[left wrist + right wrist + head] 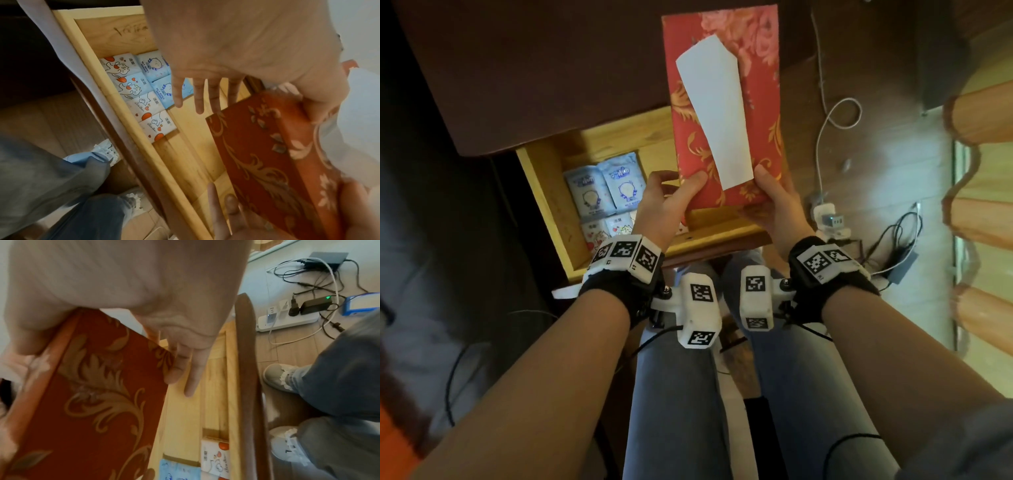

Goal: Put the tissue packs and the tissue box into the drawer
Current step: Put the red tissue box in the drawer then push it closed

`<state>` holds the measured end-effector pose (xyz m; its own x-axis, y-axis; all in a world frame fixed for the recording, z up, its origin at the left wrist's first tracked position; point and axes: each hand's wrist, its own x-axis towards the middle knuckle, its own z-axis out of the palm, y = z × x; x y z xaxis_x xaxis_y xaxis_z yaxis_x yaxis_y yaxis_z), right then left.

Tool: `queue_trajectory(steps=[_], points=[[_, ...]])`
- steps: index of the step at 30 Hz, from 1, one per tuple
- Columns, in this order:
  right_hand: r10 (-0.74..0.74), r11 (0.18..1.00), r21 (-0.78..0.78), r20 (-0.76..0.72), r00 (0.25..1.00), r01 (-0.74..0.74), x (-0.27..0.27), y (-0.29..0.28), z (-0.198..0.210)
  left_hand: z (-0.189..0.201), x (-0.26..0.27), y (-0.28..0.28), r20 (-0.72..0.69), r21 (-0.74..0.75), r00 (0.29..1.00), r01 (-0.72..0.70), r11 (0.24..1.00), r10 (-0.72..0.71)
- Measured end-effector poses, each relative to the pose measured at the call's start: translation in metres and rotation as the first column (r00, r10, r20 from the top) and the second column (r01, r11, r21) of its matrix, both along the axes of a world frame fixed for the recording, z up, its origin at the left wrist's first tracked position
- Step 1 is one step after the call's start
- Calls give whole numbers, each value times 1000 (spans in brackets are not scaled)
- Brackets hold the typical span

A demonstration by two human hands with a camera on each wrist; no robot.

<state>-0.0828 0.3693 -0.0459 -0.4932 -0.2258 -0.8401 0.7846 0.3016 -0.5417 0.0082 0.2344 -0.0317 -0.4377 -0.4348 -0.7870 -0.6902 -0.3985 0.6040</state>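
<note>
A red tissue box (756, 102) with gold leaf patterns and a white tissue (715, 109) sticking out hangs tilted over the open wooden drawer (544, 192). My left hand (667, 202) holds its near left corner, thumb on top and fingers below. My right hand (774, 202) grips the near right corner the same way. Several tissue packs (606, 188) lie in rows along the drawer's left side. The left wrist view shows the box (267, 162) above the packs (139, 91). In the right wrist view my fingers (179, 366) lie along the box (82, 402).
Bare drawer floor (195, 146) lies to the right of the packs. The dark cabinet top (551, 68) overhangs the drawer's far end. A power strip (828, 216) with cables sits on the floor at the right. My knees (678, 394) are just before the drawer front.
</note>
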Motion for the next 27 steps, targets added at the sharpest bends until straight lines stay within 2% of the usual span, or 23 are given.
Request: queue_trajectory(steps=[5, 9, 13, 19, 23, 27], points=[[76, 997, -21, 53, 996, -75, 11, 19, 1, 4, -4, 21, 8, -16, 1000, -15, 1000, 16], [84, 996, -17, 40, 996, -83, 8, 37, 2, 6, -9, 37, 65, -3, 998, 27, 1000, -27], [154, 988, 11, 53, 987, -154, 10, 57, 4, 4, -5, 56, 153, 20, 986, 67, 998, -70], [234, 971, 29, 83, 969, -237, 2, 67, -2, -10, -10, 69, 219, 14, 976, -5, 1000, 2], [250, 967, 25, 121, 961, -255, -14, 60, -10, -22, -24, 63, 245, -67, 964, -85, 994, 99], [307, 945, 103, 60, 950, -312, -26, 53, -21, -37, -35, 61, 289, -81, 949, -110, 991, 129]])
